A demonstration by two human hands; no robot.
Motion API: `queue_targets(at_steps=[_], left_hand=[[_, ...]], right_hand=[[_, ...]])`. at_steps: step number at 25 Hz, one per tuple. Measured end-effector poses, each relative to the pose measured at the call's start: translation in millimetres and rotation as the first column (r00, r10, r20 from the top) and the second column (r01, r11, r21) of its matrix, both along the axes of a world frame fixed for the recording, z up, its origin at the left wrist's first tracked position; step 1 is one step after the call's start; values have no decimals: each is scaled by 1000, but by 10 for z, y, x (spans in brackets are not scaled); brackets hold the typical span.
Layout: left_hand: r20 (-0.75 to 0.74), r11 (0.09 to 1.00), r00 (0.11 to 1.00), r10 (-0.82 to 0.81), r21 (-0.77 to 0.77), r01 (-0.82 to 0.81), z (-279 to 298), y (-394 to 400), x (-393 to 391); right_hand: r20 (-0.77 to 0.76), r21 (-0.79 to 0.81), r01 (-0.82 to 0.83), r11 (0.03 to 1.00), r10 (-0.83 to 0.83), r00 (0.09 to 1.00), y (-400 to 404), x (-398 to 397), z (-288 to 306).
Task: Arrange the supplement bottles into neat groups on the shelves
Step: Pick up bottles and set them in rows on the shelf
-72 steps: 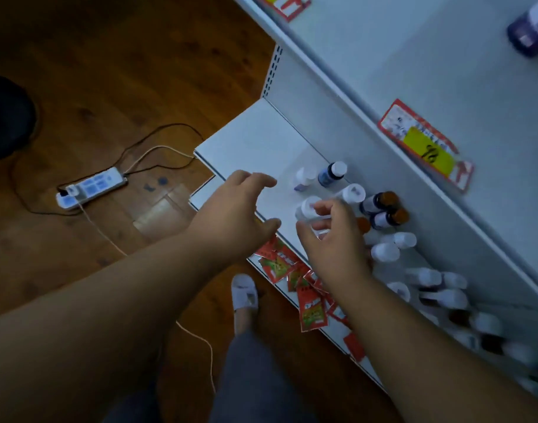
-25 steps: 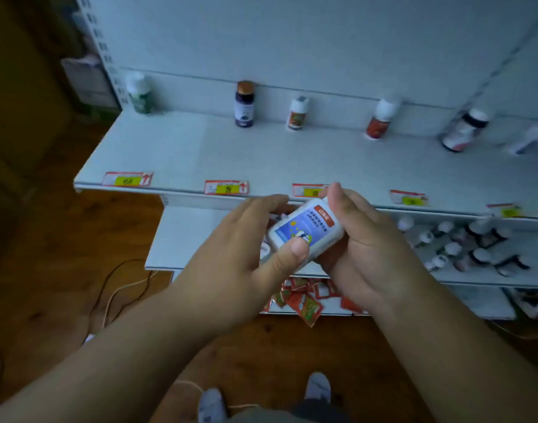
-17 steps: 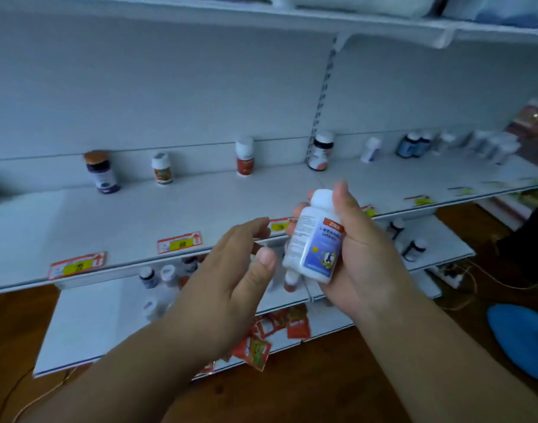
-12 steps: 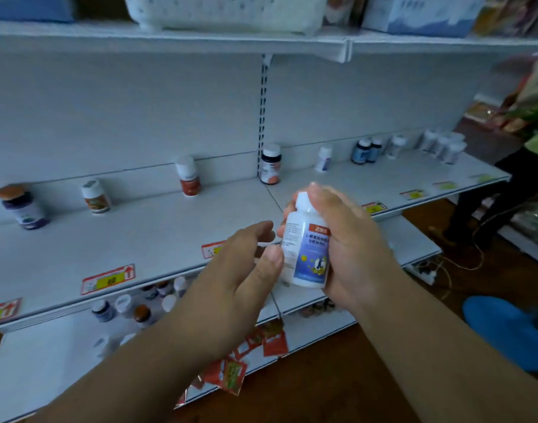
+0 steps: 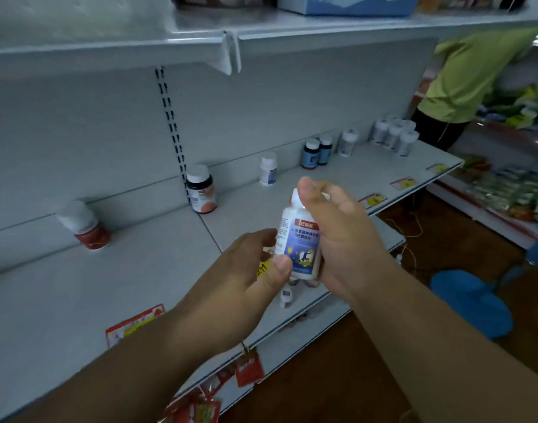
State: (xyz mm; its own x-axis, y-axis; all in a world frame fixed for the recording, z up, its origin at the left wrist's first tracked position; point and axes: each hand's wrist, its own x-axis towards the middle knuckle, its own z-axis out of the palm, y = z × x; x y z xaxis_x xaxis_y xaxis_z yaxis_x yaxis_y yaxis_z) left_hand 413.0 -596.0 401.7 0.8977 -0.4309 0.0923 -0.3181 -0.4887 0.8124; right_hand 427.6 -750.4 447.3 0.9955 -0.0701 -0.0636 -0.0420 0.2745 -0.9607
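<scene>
My right hand (image 5: 347, 236) grips a white supplement bottle (image 5: 301, 248) with a blue label, upright in front of the middle shelf (image 5: 78, 288). My left hand (image 5: 246, 288) pinches the bottle's lower left edge between thumb and fingers. Along the back of the shelf stand a red-labelled bottle (image 5: 84, 227), a dark bottle (image 5: 200, 190), a small white bottle (image 5: 267, 170), two blue bottles (image 5: 316, 152), a clear bottle (image 5: 347, 142) and a cluster of several white bottles (image 5: 393, 134).
A lower shelf (image 5: 390, 236) holds a small bottle (image 5: 286, 297) below my hands. Red sachets (image 5: 249, 370) hang under the shelf edge, and price tags (image 5: 133, 323) line it. A person in a green shirt (image 5: 469, 71) stands at the right end. A blue object (image 5: 472, 300) lies on the wooden floor.
My view has risen and swung right along the shelf. The right hand kept the bottle upright. My left hand came back onto the bottle's lower edge.
</scene>
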Motion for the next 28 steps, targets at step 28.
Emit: queue_targets(at_steps=[28], left_hand=[[70,575,742,667,584,-572,-1302,-1421,2943]], right_hand=[[156,-918,-98,383,579,800,-1263,3993,-1298]])
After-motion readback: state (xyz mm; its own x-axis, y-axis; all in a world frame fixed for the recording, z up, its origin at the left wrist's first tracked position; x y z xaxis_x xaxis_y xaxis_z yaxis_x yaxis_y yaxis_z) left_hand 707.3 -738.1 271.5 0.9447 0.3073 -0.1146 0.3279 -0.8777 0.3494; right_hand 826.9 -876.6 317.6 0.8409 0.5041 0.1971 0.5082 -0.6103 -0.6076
